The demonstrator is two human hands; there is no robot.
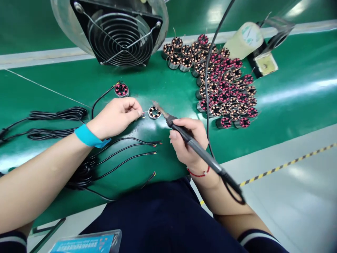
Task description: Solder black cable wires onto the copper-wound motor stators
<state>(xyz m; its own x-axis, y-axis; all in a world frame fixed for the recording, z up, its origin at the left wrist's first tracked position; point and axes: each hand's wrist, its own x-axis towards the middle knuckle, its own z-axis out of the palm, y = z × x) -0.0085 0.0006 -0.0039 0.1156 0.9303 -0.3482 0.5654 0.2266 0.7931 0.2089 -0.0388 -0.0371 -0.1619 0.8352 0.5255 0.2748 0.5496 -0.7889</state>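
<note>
Some thin wire ends (143, 115) are pinched in the left hand (118, 114), the right hand (190, 154) grasps the soldering iron (200, 150), and between them on the table (150, 80) stands the stator (154, 113), which I judge light, stiff, with fragile windings, best held by its rim.

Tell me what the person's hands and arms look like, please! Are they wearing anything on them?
Both hands are bare, with no gloves. The left hand has a wide, bright turquoise band around its wrist. The right hand has a thin red bracelet with a small pale bead at its wrist. The dark navy sleeves each have a whitish stripe.
</note>
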